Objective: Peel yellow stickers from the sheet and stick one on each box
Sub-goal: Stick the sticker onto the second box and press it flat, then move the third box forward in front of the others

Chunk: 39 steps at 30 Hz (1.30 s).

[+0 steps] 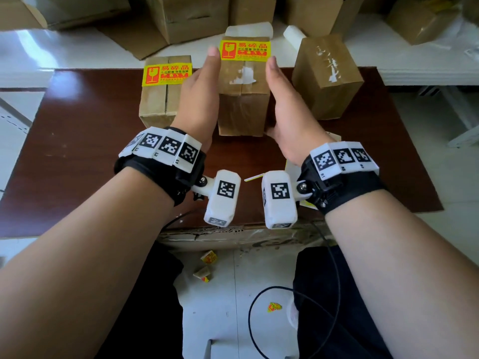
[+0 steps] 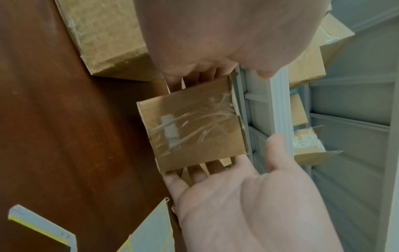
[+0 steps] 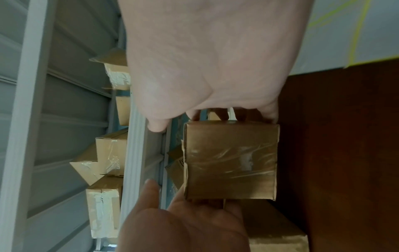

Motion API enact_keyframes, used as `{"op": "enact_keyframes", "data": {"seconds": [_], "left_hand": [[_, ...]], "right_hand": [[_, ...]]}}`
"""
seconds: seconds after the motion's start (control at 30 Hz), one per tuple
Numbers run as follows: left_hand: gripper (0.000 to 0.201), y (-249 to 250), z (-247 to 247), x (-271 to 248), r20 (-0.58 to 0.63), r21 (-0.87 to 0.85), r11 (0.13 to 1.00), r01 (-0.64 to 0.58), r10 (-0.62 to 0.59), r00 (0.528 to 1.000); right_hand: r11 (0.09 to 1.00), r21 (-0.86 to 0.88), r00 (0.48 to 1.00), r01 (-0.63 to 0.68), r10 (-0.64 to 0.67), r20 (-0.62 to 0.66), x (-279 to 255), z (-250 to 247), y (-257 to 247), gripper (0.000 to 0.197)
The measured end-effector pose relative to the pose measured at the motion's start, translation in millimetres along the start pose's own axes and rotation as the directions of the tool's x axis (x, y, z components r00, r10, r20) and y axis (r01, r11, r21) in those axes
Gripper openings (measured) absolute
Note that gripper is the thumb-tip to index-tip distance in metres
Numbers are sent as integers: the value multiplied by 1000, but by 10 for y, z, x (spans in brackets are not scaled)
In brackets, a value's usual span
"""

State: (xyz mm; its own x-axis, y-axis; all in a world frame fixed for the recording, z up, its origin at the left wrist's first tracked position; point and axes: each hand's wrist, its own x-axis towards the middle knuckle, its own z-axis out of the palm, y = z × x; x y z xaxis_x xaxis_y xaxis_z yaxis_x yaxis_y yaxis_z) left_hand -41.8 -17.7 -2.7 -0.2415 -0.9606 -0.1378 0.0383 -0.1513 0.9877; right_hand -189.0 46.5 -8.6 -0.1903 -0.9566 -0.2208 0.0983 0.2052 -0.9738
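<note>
Three brown cardboard boxes stand on the dark wooden table (image 1: 85,141). The left box (image 1: 162,99) and the middle box (image 1: 243,99) each carry a yellow sticker (image 1: 245,50) on top. The right box (image 1: 326,76) has only white tape marks. My left hand (image 1: 199,94) and right hand (image 1: 285,104) press flat against the two sides of the middle box (image 2: 192,129) (image 3: 231,160), fingers straight. The sticker sheet (image 3: 345,34) lies under my right wrist, mostly hidden in the head view.
More cardboard boxes (image 1: 191,16) are stacked on the white surface behind the table. Crumpled sticker scraps (image 1: 208,256) and a black cable (image 1: 259,307) lie on the floor below the table's front edge. A white block (image 2: 38,226) sits near my left wrist.
</note>
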Motion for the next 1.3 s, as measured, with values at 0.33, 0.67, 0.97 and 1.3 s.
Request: {"op": "enact_keyframes", "data": {"seconds": [0.33, 0.67, 0.97, 1.3], "left_hand": [[20, 10, 97, -1, 33, 169, 982, 90, -97, 995], [65, 149, 220, -373, -67, 84, 963, -258, 263, 962], [62, 196, 1089, -334, 276, -39, 998, 44, -32, 961], [62, 139, 1516, 20, 349, -165, 952, 260, -190, 917]], "right_hand": [[980, -197, 992, -39, 15, -125, 174, 112, 191, 51], [993, -113, 914, 30, -73, -400, -274, -307, -110, 45], [983, -2, 715, 184, -135, -686, -313, -963, -269, 37], [990, 90, 759, 111, -26, -651, 22, -1522, -176, 73]]}}
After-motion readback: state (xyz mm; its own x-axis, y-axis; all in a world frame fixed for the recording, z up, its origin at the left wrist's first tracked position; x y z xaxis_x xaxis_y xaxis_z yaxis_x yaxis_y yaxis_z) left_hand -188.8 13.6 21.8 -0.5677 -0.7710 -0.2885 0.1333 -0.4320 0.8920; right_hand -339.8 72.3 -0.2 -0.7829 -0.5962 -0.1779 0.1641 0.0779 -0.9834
